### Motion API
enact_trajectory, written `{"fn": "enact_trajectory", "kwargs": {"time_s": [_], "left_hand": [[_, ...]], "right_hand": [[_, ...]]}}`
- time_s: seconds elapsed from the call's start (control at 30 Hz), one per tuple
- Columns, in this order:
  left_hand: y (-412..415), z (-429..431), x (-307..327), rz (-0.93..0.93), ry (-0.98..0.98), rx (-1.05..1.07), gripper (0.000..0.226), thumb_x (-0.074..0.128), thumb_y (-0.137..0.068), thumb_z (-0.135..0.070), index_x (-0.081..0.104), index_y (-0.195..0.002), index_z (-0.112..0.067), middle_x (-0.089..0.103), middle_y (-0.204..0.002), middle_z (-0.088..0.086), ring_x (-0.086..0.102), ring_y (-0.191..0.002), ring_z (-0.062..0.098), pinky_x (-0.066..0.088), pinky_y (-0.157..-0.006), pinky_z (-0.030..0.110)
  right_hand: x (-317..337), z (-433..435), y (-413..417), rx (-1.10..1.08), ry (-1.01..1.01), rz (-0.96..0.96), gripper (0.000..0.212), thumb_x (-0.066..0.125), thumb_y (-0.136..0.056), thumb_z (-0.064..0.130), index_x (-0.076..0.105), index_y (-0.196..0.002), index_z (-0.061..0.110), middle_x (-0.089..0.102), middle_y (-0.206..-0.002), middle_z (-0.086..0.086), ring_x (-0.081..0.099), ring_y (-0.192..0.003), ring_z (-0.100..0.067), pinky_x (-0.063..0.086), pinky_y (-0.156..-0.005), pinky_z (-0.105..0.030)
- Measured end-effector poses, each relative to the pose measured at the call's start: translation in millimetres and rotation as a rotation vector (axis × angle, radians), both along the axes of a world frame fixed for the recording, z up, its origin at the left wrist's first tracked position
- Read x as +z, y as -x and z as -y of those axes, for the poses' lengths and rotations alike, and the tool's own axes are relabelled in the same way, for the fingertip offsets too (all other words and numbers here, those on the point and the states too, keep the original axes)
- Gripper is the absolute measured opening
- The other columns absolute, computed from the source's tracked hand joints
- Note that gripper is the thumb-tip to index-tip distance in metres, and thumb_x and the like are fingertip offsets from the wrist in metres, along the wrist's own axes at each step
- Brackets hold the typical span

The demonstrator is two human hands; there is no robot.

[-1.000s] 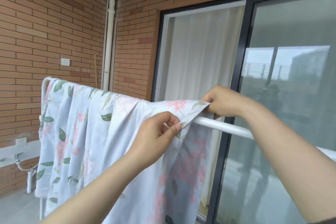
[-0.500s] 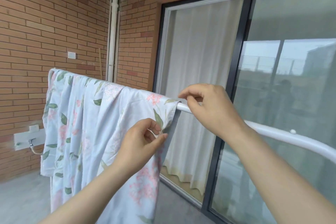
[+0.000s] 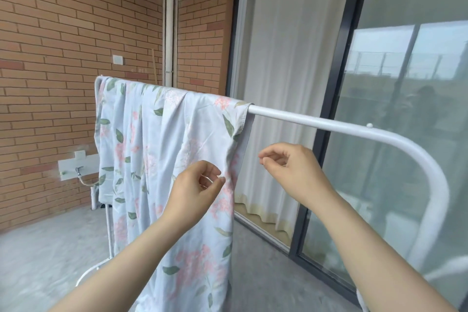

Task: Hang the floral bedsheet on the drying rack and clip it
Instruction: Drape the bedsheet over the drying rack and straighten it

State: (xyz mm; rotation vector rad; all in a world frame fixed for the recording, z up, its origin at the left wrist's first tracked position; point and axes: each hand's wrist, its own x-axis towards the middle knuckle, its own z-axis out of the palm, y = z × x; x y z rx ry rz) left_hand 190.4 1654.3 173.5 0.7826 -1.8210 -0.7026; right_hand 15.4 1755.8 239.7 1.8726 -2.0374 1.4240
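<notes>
The floral bedsheet (image 3: pixel 162 149) hangs over the top bar of the drying rack (image 3: pixel 316 121), bunched toward the bar's far end. The near stretch, up to the curved corner, is bare. The bar's long axis runs from far left to near right, so the sheet's free edge lies just left of the right hand (image 3: pixel 288 170), whose grip is loosely curled on nothing, below the bar. The left hand (image 3: pixel 195 190) is nearer, with its thumb tip at a hanging fold; whether its grip pinches cloth, I cannot tell. No clip shows, and no writing is legible.
</notes>
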Motion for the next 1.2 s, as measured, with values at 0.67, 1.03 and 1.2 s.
{"fn": "enact_trajectory", "kwargs": {"time_s": [0.67,1.03,1.2], "left_hand": [[39,18,-45,0.035,-0.197,0.257,0.025,0.068,-0.086,-0.034,0.062,-0.104,-0.019,0.066,-0.099,-0.009,0.061,-0.079,-0.002,0.047,-0.063,0.015],[77,58,-53,-0.07,-0.203,0.425,0.03,0.054,-0.09,-0.015,0.04,-0.066,-0.004,0.045,-0.059,0.007,0.044,-0.057,0.019,0.034,-0.054,0.031],[66,47,-65,-0.132,-0.238,0.48,0.029,0.041,-0.099,-0.014,0.032,-0.071,-0.015,0.037,-0.062,0.0,0.034,-0.055,0.012,0.029,-0.051,0.024]], "right_hand": [[-109,105,34,0.118,-0.203,0.508,0.026,0.065,-0.091,0.025,0.066,-0.115,0.016,0.069,-0.107,0.004,0.064,-0.103,-0.012,0.051,-0.098,-0.043],[-119,145,42,0.246,-0.029,0.389,0.031,0.057,-0.093,0.023,0.055,-0.068,0.006,0.056,-0.063,-0.012,0.048,-0.061,-0.011,0.037,-0.062,-0.031],[-124,138,43,0.184,0.081,0.52,0.038,0.044,-0.101,0.018,0.03,-0.065,0.02,0.03,-0.058,0.008,0.03,-0.048,-0.005,0.027,-0.054,-0.028]]}}
